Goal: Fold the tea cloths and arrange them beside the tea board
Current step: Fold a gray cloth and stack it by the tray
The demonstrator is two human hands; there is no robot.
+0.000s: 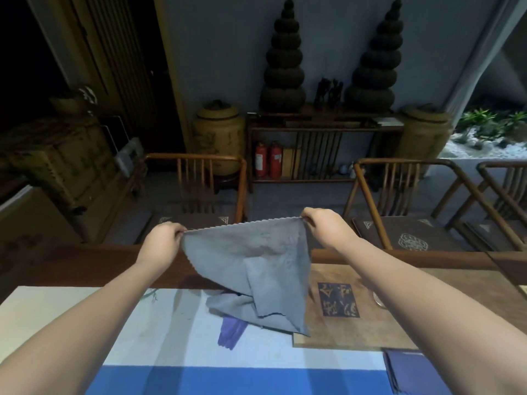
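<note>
A grey tea cloth (256,252) hangs in the air above the table, stretched by its top edge. My left hand (164,240) pinches its left corner and my right hand (322,223) pinches its right corner. Its lower part drapes down over the table. Under it lies a second crumpled grey cloth (228,307) and a purple cloth (229,332) sticks out below. The wooden tea board (342,329) with a blue character panel lies to the right. A folded dark blue cloth (410,369) rests just below the board's near edge.
A white and blue table runner (171,352) covers the near part of the dark wooden table (85,266). Wooden chairs (199,178) stand along the far side. A small round object (377,299) lies right of the board, partly behind my right forearm.
</note>
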